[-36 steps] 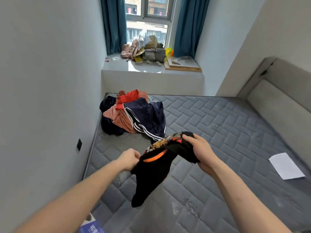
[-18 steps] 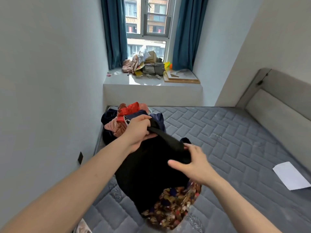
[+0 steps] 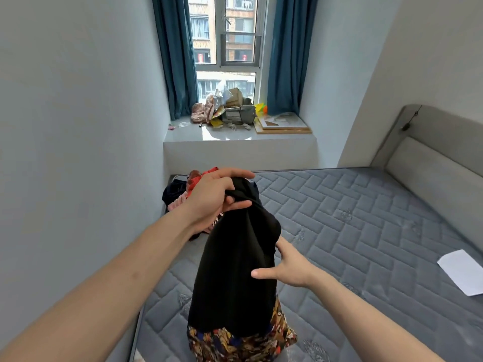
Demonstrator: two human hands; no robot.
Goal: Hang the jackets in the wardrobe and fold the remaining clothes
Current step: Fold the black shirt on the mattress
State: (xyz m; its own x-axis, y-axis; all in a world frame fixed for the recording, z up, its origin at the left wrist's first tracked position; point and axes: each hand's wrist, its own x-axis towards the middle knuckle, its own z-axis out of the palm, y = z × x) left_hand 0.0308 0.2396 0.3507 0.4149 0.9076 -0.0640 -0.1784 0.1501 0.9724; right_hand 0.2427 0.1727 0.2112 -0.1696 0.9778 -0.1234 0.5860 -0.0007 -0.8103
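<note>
A person's two bare forearms reach forward over a grey quilted mattress [image 3: 352, 231] stitched in a brick-like herringbone pattern. The left hand [image 3: 211, 198] is raised, its fingers and thumb curled round the bunched top of a black garment [image 3: 235, 270], which hangs down in a long, soft, matte drape above the mattress. The lower hem shows a busy patterned fabric in orange, yellow, blue and red. The right hand [image 3: 285, 267] is lower, at the garment's right edge; the thumb points left across the cloth and the fingers disappear against or behind the fabric, so I cannot tell whether it pinches the cloth.

Behind the left hand, in the mattress's far left corner against the wall, lies one heap of clothes [image 3: 180, 194], with red, pink and dark navy pieces showing. One white sheet of paper [image 3: 462, 270] lies flat at the right. A padded grey headboard [image 3: 439, 158] runs along the right side. Two teal curtains [image 3: 177, 56] frame a window above a white ledge [image 3: 235, 138] holding a clutter of bags, boxes and one flat wooden board.
</note>
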